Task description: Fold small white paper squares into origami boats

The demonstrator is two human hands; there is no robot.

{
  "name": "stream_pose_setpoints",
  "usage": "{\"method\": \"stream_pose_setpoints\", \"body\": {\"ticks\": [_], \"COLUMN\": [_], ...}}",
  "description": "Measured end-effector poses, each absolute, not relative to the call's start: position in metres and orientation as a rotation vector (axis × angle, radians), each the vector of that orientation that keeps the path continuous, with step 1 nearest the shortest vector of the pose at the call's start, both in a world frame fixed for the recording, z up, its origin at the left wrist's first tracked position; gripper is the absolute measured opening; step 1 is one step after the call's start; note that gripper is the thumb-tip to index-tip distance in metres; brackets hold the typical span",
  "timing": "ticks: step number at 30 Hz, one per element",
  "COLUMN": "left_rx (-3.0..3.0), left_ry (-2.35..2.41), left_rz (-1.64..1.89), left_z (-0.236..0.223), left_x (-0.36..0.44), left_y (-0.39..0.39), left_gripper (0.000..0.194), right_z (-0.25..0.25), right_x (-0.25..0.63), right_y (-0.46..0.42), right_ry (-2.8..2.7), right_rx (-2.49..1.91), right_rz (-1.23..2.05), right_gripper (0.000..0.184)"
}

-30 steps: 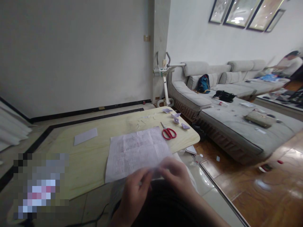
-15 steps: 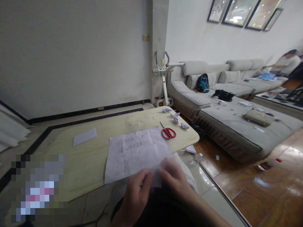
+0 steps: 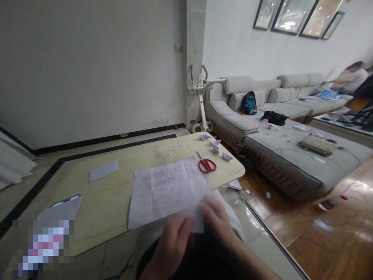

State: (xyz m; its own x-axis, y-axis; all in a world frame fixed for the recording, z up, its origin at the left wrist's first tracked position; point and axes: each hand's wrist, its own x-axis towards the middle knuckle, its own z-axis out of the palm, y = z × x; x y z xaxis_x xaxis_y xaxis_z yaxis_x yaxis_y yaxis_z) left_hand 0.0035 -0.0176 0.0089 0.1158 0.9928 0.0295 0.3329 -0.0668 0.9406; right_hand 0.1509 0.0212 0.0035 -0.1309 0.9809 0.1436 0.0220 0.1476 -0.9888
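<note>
A large printed sheet of paper (image 3: pixel 166 190) with fold creases lies on the near part of the table. Over its lower right edge, my left hand (image 3: pixel 176 233) pinches a pale piece of paper (image 3: pixel 198 222), thumb on top. My right hand (image 3: pixel 215 216) is closed at the paper's right side, its fingertips smeared by motion. Whether this paper is separate from the big sheet is hard to make out. Red-handled scissors (image 3: pixel 207 165) rest beyond the sheet, blades pointing away. Several small folded paper shapes (image 3: pixel 215 149) stand near the table's far right corner.
Thin paper scraps (image 3: pixel 171 151) lie on the pale wooden table (image 3: pixel 107 202). A folded white paper (image 3: pixel 104 171) is at the left, with a phone-like object (image 3: pixel 65 200) on papers nearer me. A grey sofa (image 3: pixel 291 163) stands right; a person (image 3: pixel 354 77) is at its far end.
The paper between my hands shows more now, and my left hand has shifted slightly right. The sheet, scissors and folded shapes stay where they were.
</note>
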Motion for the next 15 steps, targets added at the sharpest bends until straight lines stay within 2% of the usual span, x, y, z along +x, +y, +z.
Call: {"method": "stream_pose_setpoints", "body": {"ticks": [15], "left_rx": [1.517], "left_ry": [1.387], "left_rz": [1.167], "left_z": [-0.003], "left_x": [0.001], "left_y": [-0.014], "left_gripper": [0.040], "right_z": [-0.002], "right_x": [0.147], "right_y": [0.015], "right_ry": [-1.497], "right_rx": [-1.077], "right_rz": [1.224], "right_gripper": [0.042]}}
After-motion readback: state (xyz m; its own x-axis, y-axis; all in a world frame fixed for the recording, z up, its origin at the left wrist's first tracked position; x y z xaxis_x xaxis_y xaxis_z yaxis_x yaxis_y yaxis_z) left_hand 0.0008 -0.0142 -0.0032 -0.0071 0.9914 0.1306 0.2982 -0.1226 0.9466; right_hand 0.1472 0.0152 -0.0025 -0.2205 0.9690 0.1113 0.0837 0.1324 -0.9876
